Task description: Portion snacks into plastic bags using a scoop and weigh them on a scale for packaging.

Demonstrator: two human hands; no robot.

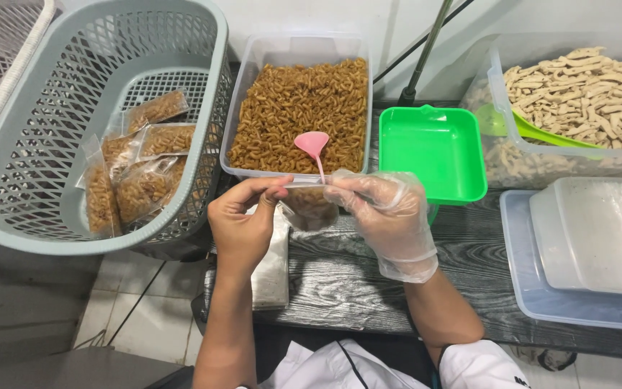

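Both hands are pinching the top edge of a small clear bag (pixel 309 205) of brown snack twists, just in front of the tub.

The bare left hand (pixel 242 223) is closing thumb and fingers on the bag's left corner, while the right hand (pixel 390 216), wearing a thin clear glove, is gripping the right corner, so the bag is hanging between them above the dark wooden table (pixel 347 281). Right behind it a clear tub (pixel 298 108) is sitting full of the same twists, with a pink scoop (pixel 313 146) stuck in them. To the left a grey basket (pixel 95 122) is holding several filled bags (pixel 138 166). To the right a green tray (pixel 430 151) is lying empty, and beyond it a second tub (pixel 577 108) is holding pale sticks.
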